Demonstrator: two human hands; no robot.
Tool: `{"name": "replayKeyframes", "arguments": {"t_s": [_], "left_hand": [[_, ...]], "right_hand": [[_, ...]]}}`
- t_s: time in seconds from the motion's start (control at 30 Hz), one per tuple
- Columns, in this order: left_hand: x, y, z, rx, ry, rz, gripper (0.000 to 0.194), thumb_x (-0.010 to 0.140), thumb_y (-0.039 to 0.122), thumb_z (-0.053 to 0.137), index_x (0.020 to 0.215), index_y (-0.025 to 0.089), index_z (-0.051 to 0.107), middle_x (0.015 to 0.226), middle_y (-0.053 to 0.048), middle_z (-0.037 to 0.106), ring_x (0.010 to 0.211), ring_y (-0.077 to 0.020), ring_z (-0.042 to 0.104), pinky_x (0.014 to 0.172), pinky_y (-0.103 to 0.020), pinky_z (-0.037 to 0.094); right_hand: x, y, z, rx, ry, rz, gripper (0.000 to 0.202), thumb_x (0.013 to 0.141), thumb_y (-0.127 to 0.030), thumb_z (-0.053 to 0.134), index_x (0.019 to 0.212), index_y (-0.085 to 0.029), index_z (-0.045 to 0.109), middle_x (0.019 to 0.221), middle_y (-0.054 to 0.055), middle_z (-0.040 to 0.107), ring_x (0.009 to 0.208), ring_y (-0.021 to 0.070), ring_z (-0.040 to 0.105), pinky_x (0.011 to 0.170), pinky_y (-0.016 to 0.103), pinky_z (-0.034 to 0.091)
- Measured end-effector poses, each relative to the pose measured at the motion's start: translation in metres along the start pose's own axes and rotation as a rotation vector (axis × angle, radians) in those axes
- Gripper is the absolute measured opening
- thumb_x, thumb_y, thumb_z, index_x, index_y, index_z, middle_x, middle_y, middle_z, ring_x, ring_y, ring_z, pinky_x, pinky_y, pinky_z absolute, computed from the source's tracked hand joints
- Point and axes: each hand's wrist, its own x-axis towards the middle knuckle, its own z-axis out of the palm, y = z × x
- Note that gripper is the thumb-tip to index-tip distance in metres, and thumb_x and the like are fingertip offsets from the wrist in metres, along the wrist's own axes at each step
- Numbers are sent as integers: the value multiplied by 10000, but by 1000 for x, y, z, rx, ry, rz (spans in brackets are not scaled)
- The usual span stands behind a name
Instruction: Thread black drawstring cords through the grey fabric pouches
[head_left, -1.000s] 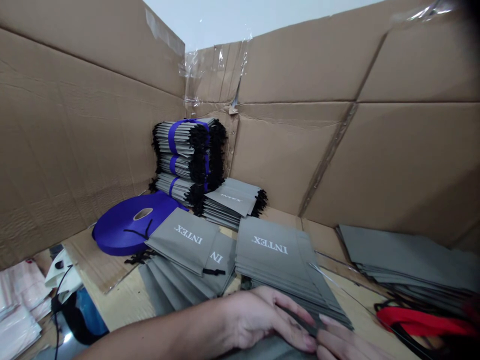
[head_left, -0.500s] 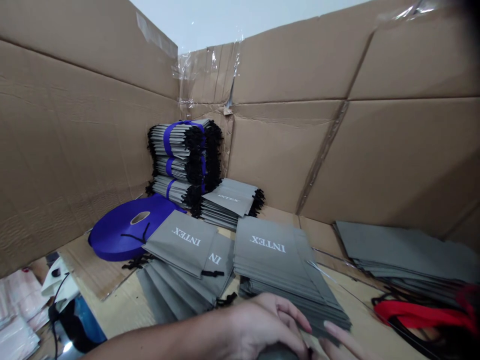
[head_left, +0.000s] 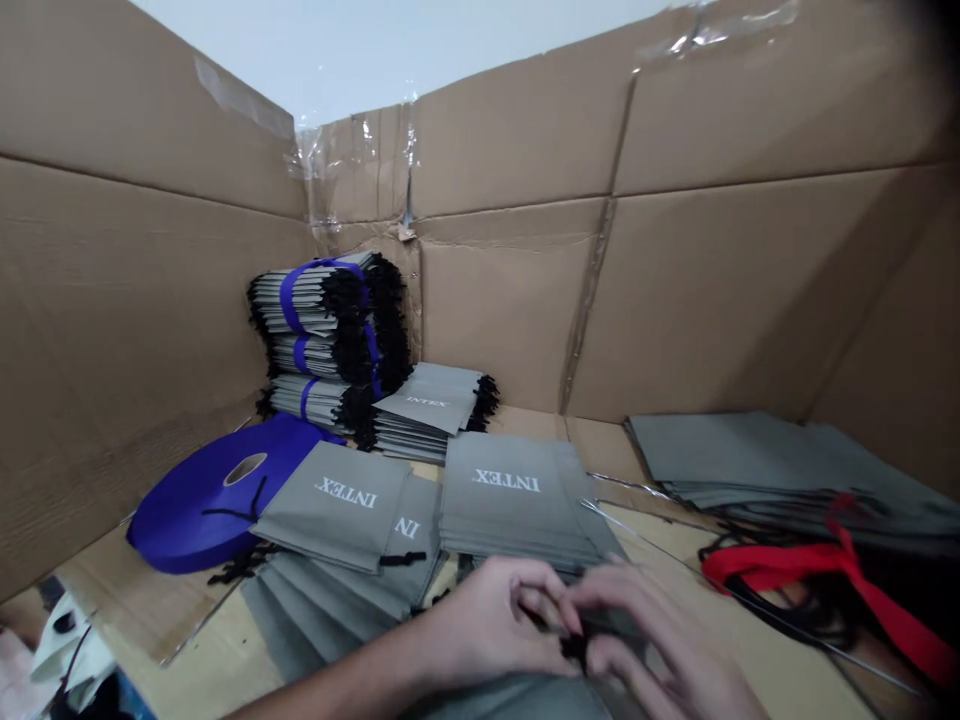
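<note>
Near the bottom centre, my left hand (head_left: 499,620) has its fingers curled, pinching a black cord (head_left: 574,648) at the edge of a grey pouch (head_left: 517,700). My right hand (head_left: 660,640), slightly blurred, meets it from the right with thumb and forefinger closed on the same cord. Just beyond my hands lies a stack of grey pouches printed INTEX (head_left: 510,500). To its left, another INTEX pouch (head_left: 330,505) rests over fanned grey pouches (head_left: 322,610) with black cord ends.
A blue ribbon roll (head_left: 187,500) lies at left, before strapped pouch bundles (head_left: 311,340) and a smaller pouch pile (head_left: 427,405). Grey fabric pieces (head_left: 735,455), a red ribbon (head_left: 795,560) and black cords lie right. Cardboard walls (head_left: 502,290) stand behind and left.
The view has shifted, so the scene sits further left. My right hand has come further into view and closed on the cord; more of the held grey pouch shows beneath my hands.
</note>
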Motion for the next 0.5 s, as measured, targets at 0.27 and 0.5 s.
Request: {"name": "replayKeyframes", "arguments": {"t_s": [0.27,0.5], "left_hand": [[0,2,3,251,165,135,282,596,212,756,752,124,538,654,30,536,529,-39,382,475,-156,238],[1,-5,1,348,149,72,336,617,314,744,721,152,469,614,63,452,443,-17,239,419,-183,131]], "right_hand": [[-11,2,29,731,76,566,160,770,-358,628,803,-210,681,761,29,696,709,171,658,622,234,521],[-18,14,43,933,86,645,346,639,-516,713,681,-183,631,644,-3,619,612,147,586,578,233,462]]}}
